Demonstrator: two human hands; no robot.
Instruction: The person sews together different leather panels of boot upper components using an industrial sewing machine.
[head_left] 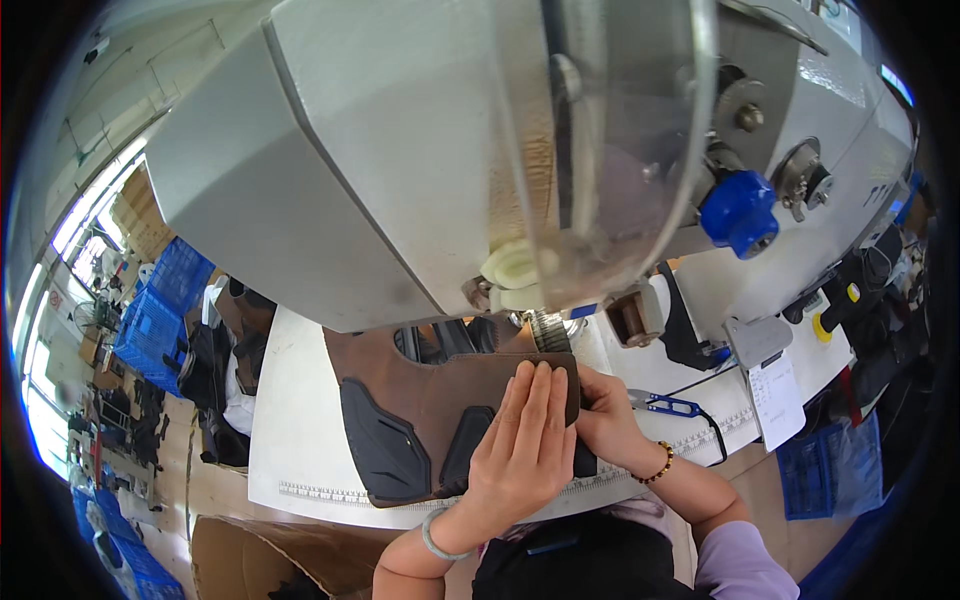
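On the white desk (300, 430), the left hand (522, 445) lies flat, fingers straight, upon a brown, black-panelled leathery piece (455, 392), the right hand (606, 422) curled at its edge, grip unclear.

Not readable word for word anywhere. Marked in fine ticks and tiny figures on the ruler strip (715, 428) along the near edge of the white table (297, 400), too small to tell apart. Printed in faint dark lines on the white paper (777, 405) at the table's right end, just below the grey holder (757, 341), also too blurred to read. Scrawled in short dark strokes on the right side of the pale machine (835, 190), likewise illegible.
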